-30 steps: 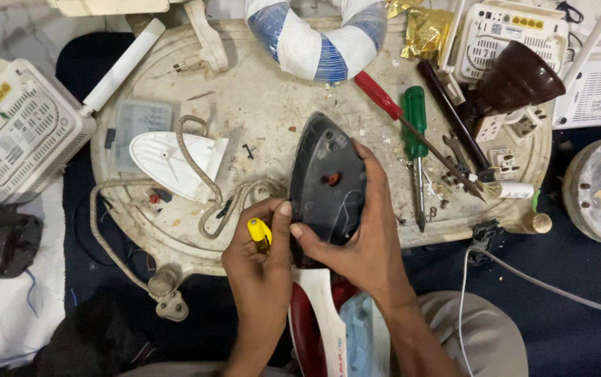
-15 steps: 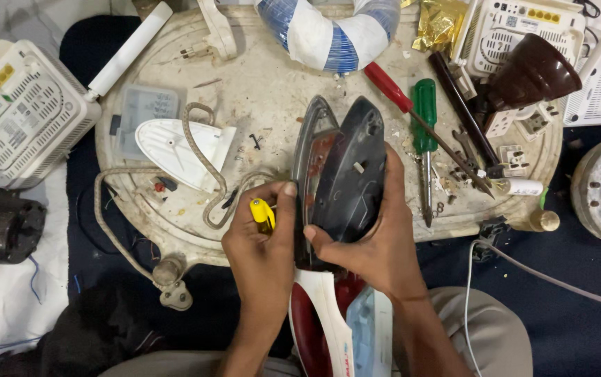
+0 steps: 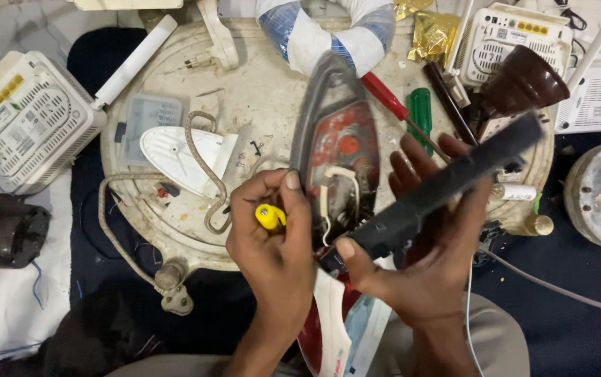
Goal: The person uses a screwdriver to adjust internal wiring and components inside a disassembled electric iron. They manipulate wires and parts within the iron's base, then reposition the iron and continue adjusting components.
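Observation:
An opened clothes iron (image 3: 335,150) lies on the round white work board (image 3: 258,98), its red inside and a white wire exposed. My right hand (image 3: 419,272) holds the dark cover plate (image 3: 447,185) lifted off the iron and swung out to the right. My left hand (image 3: 276,244) is closed around a yellow-handled screwdriver (image 3: 269,215), right beside the iron's rear end. The iron's red and white body (image 3: 332,328) reaches down over my lap.
A white plastic cover (image 3: 175,150) and a braided cord with plug (image 3: 175,297) lie left on the board. Red (image 3: 384,98) and green (image 3: 420,112) screwdrivers lie at the right. White routers (image 3: 25,119) (image 3: 509,35), a striped ring (image 3: 321,31) and a brown cup (image 3: 523,84) surround it.
My right hand has lifted the dark cover plate off the iron and swung it right, exposing the red interior. My left hand kept hold of the yellow screwdriver.

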